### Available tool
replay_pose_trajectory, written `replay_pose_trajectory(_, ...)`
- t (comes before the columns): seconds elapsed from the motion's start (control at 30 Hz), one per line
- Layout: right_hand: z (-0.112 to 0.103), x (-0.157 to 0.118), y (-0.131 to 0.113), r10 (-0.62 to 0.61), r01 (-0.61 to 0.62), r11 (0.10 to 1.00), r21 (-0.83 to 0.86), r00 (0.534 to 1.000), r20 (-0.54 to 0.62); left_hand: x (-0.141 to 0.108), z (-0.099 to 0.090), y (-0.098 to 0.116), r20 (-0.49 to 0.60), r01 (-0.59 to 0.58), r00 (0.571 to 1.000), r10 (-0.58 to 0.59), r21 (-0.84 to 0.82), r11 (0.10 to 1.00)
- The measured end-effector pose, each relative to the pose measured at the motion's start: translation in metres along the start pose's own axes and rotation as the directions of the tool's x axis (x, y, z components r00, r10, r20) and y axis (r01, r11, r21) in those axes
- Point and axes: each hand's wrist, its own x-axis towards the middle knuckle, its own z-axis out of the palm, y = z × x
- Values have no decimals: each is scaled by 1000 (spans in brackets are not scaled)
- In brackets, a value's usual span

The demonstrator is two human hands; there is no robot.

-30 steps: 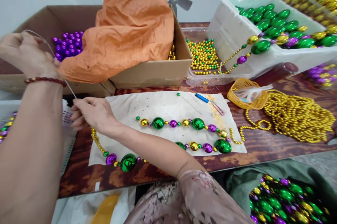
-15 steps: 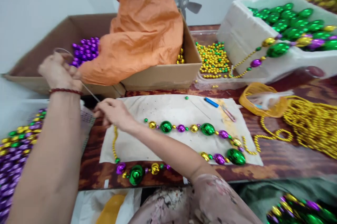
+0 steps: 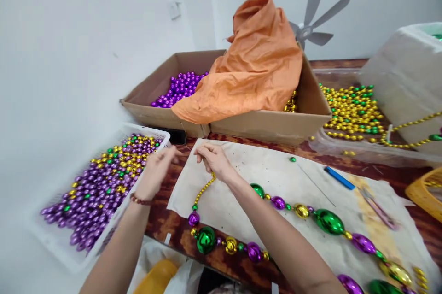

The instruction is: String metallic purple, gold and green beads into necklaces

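Note:
My right hand (image 3: 214,161) pinches the end of a gold bead string and its thin thread above the white cloth (image 3: 235,211). From it the bead necklace (image 3: 206,239) runs down over small gold beads to large green, purple and gold ones, then along the table edge, passing under my right forearm. My left hand (image 3: 158,170), with a dark red bracelet on the wrist, is just left of it, fingers closed at the pale thread (image 3: 186,139). The thread loops up between the hands. The left fingertips are slightly blurred.
A white basket (image 3: 165,133) of mixed beads stands at left. Behind are a cardboard box (image 3: 269,126) with purple beads, an orange cloth (image 3: 255,73) and a clear tray (image 3: 331,144) of beads. A blue stick-like piece (image 3: 339,178) and pink snips (image 3: 378,208) lie on the white cloth.
My left hand has come down and right, from in front of the box to close beside my right hand. The stretched thread is now slack. The view has turned left.

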Motion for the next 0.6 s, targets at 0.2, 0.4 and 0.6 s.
replay_pose_trajectory(0.2,-4,-17,4,-69,88,971,-223,993,92,-19,55,3,297,277,947,-122,-563,778)
replay_pose_trajectory(0.4,6,-23,-12,51,-45,996,-83,996,72,-2,47,32,266,303,951,-157,-710,635)
replay_pose_trajectory(0.6,25,-32,-45,-100,116,992,-50,962,254,2,17,88,349,264,935,-66,-560,785)
